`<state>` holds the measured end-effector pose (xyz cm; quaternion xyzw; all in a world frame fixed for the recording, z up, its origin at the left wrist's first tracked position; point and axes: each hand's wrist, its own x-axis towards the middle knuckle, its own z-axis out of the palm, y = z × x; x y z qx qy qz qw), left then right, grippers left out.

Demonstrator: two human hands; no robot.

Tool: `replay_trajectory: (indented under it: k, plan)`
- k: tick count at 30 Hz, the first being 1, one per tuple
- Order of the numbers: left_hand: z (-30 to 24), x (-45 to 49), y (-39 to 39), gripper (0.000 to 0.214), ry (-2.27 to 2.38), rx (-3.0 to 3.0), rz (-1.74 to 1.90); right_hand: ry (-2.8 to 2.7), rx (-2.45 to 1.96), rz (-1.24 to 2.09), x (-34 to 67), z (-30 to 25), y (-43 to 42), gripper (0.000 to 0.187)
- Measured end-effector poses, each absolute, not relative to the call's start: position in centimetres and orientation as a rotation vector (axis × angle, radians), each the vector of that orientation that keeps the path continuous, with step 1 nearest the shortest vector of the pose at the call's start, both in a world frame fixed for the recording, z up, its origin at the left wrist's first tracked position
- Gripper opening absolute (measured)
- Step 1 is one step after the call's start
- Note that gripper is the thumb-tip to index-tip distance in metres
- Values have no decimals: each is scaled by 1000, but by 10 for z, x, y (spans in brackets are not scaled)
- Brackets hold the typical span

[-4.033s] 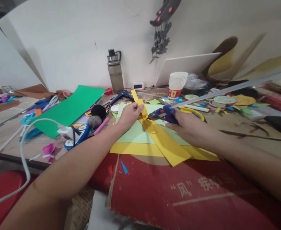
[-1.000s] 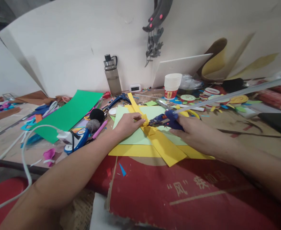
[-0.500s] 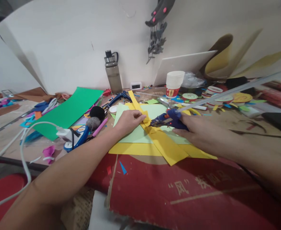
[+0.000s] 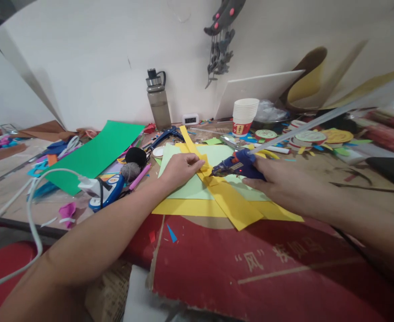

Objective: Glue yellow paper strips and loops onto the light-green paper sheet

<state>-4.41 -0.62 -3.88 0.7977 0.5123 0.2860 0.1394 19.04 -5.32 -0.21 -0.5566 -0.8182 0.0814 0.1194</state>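
Note:
My left hand [image 4: 180, 169] pinches a folded yellow paper strip [image 4: 197, 154] that runs up and away across the table. My right hand [image 4: 277, 179] is wrapped round a blue hot glue gun [image 4: 237, 164], its nozzle touching the fold of the strip beside my left fingertips. A long clear glue stick [image 4: 317, 120] pokes out of the gun's back toward the right. Under both hands lie a pale green sheet [image 4: 190, 188] and yellow sheets [image 4: 237, 208], on red printed paper [image 4: 250, 264].
A large green sheet [image 4: 96, 154] lies at the left, with a white cable [image 4: 32, 210] and a blue-white gadget [image 4: 108, 190]. A water bottle [image 4: 158, 100], a small clock [image 4: 190, 119], stacked paper cups [image 4: 245, 115] and paper scraps crowd the back by the wall.
The glue gun's nozzle has shifted slightly along the fold of the yellow strip. My left hand keeps its pinch in about the same place; the view has only wobbled.

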Motion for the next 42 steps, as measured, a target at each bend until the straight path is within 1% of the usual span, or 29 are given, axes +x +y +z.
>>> replay_trajectory:
  k: [3, 8, 16, 22, 27, 34, 39, 42]
  plan:
    - [-41, -44, -6, 27, 1456, 2343, 861, -2367, -1562, 235, 191, -5, -51, 13]
    - [-44, -43, -6, 19, 1466, 2431, 888, -2359, -1524, 253, 188, -11, -51, 19]
    - [-41, -42, -9, 25, 1437, 2448, 840, -2420, -1639, 181, 193, 1, -55, 13]
    - [-41, -42, -9, 24, 1424, 2466, 840, -2443, -1706, 147, 191, 6, -57, 16]
    - [-41, -42, -7, 22, 1366, 2519, 873, -2415, -1637, 185, 188, 1, -55, 13]
    - [-42, -43, -7, 23, 1393, 2580, 862, -2487, -1649, 130, 198, 9, -59, 15]
    - [-42, -42, -4, 26, 1456, 2565, 812, -2435, -1644, 202, 189, 4, -57, 12]
    - [-41, -42, -3, 27, 1457, 2558, 812, -2416, -1563, 222, 184, -2, -54, 14]
